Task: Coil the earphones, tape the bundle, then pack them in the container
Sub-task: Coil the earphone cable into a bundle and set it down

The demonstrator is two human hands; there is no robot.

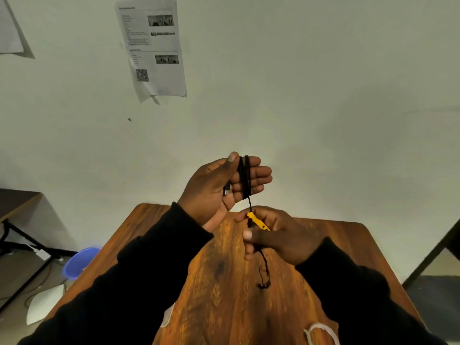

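Note:
Black earphone cable point(245, 176) is wound in several loops around the fingers of my left hand point(224, 188), which is raised above the wooden table point(224, 307), thumb pressing the loops. The cable runs down to my right hand point(276, 235), which pinches it at a yellow piece point(257, 221) on the cord. The loose end with the earbuds point(264, 285) dangles below my right hand over the table. A clear tape roll point(323, 332) lies at the table's near edge, partly cut off by the frame. A pale translucent object point(168, 317), possibly the container, peeks from under my left sleeve.
A blue plastic basin point(79, 262) sits on the floor to the left of the table, beside a dark metal-framed desk point(15, 210). A printed sheet point(154, 48) hangs on the wall ahead. Another dark frame point(438, 255) stands at the right.

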